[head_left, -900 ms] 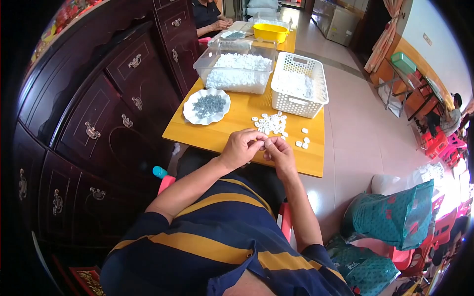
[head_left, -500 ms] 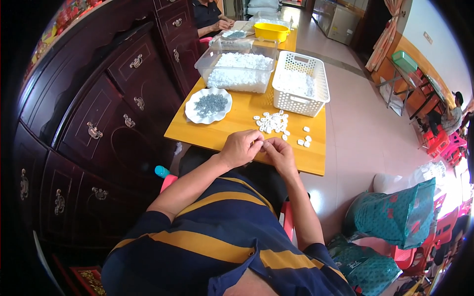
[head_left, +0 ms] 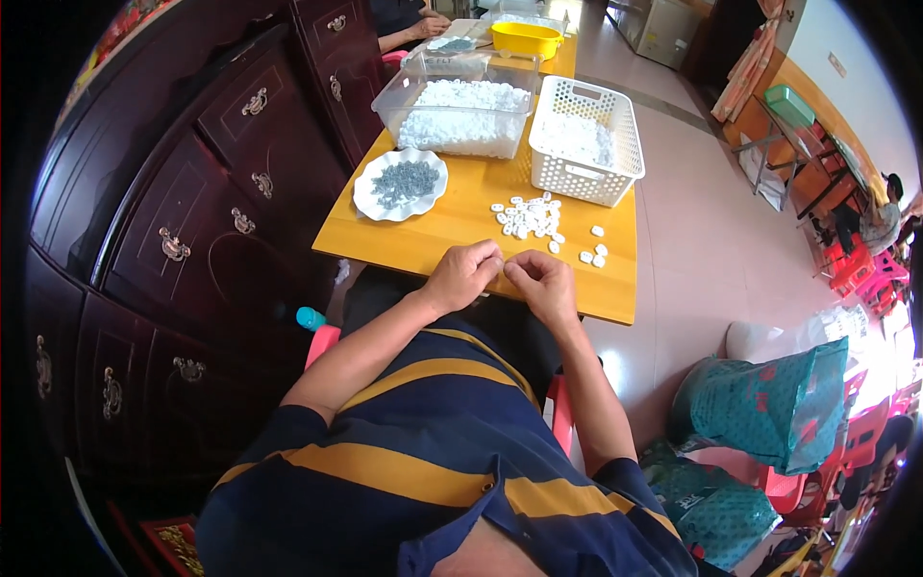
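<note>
At the near edge of the wooden table, my left hand and my right hand meet with fingertips pinched together. Whatever sits between them is too small and hidden to make out. Just beyond my hands lies a loose pile of small white plastic pieces, with several more pieces apart on the right. To the left, a white scalloped plate holds a heap of small dark grey parts.
A clear plastic bin full of white pieces stands behind the plate. Beside it is a white perforated basket. Farther back are a yellow basin and another person's hands. Dark cabinets line the left; teal bags stand at the right.
The whole view has shifted slightly, so the table and its things sit higher in the picture. My hands stay together at the table edge, their fingertips a little farther apart.
</note>
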{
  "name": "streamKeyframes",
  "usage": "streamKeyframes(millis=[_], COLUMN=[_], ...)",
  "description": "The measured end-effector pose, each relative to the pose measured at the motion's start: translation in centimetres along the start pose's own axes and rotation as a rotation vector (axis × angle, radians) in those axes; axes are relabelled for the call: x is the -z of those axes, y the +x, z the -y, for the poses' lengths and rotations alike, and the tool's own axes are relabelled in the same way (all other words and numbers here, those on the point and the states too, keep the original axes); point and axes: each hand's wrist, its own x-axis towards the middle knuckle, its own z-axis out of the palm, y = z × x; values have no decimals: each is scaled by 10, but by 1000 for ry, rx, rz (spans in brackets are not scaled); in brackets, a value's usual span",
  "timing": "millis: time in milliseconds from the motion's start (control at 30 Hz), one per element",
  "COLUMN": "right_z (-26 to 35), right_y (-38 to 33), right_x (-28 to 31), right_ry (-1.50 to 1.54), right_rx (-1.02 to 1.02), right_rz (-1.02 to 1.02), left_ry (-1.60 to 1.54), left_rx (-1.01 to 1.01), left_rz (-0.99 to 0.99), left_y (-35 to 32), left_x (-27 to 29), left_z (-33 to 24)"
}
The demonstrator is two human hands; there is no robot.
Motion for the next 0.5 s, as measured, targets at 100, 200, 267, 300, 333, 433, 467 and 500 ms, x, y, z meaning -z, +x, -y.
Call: streamKeyframes(millis=[100, 200, 267, 300, 333, 433, 467, 500], right_z=[-5, -9, -14, -11, -9, -5, -5, -3], right_y=[1, 2, 3, 2, 2, 1, 1, 1], right_x=[-1, -2, -2, -2, 0, 2, 3, 4], right_ry=[121, 150, 263, 263, 411, 578, 596, 597], right_rx=[-4, 1, -124, -123, -193, -281, -299, -298], right_rz=[24, 26, 61, 62, 99, 145, 155, 153], left_ry=[-299, -120, -113, -112, -78, -1, 40, 41], left_rx=[172, 9, -36, -36, -78, -173, -225, -226], left_rz=[85, -1, -123, -124, -120, -121, -126, -125], left_y=[-1, -2, -2, -3, -4, -2, -1, -1], left_x=[1, -1, -4, -3, -1, 2, 3, 4], left_z=[-2, -2, -7, -8, -9, -9, -9, -9])
